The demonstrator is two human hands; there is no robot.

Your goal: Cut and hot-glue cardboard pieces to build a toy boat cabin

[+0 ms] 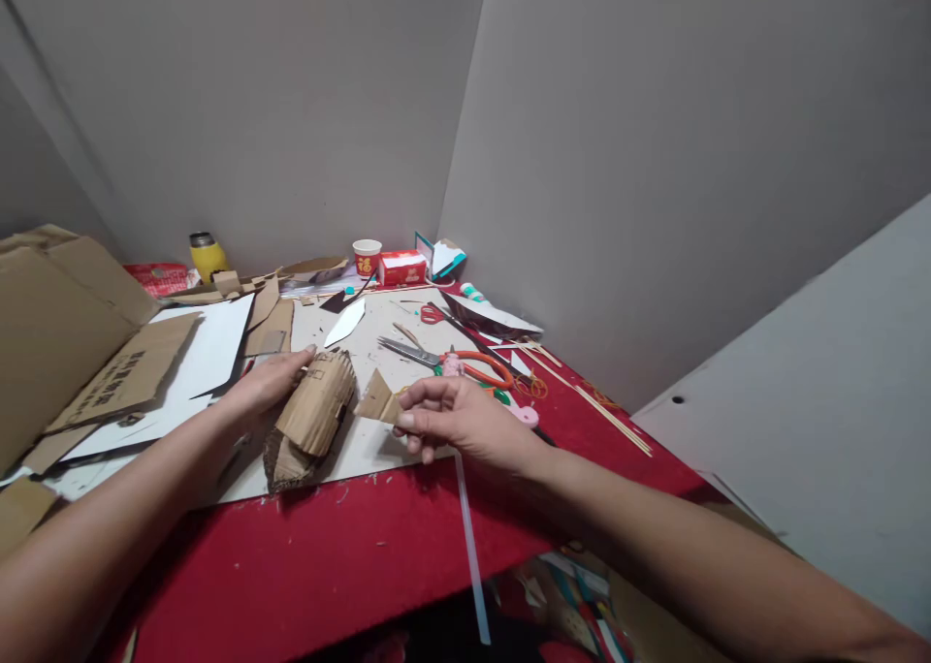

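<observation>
Left hand (266,384) steadies rolled brown corrugated-cardboard cylinder (314,406); right hand (455,419) pinches small cardboard triangle (378,398). Loose cylinder probably unrolls if released.

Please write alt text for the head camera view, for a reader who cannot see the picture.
A person's left hand rests on a rolled corrugated cardboard tube while the right hand pinches a small cardboard triangle beside it. They work on a red table strewn with cardboard scraps, orange-handled scissors and wooden sticks.

A table with a red cloth (341,556) carries a pale board (378,445), cardboard sheets (123,372), scissors (443,358), wooden sticks (603,409) and a paper cup (367,256).
</observation>
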